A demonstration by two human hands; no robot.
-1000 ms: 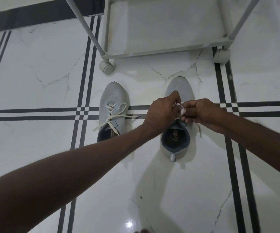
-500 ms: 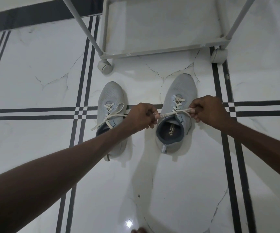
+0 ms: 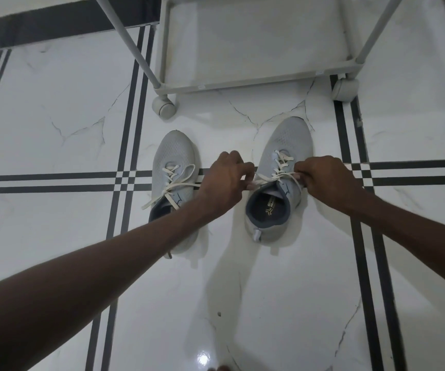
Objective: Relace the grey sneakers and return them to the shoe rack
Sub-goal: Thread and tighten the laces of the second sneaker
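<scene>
Since a second ago, our left hand (image 3: 224,180) and right hand (image 3: 323,178) parted, each pinching the right sneaker's (image 3: 282,167) lace (image 3: 274,176) taut toward 9 and 3 o'clock; lacing nearly done.

2 grey sneakers (image 3: 282,145) side by side just below shoe rack (image 3: 256,79), 2 white laces, 1 per sneaker, 2 hands, left hand (image 3: 222,180) & right hand (image 3: 325,178), 2 rack casters visible, 1 rack w/ 2 slanted legs

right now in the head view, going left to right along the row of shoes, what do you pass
left sneaker → left hand → right sneaker → right hand, each hand with a grip on an end of the right sneaker's lace
</scene>
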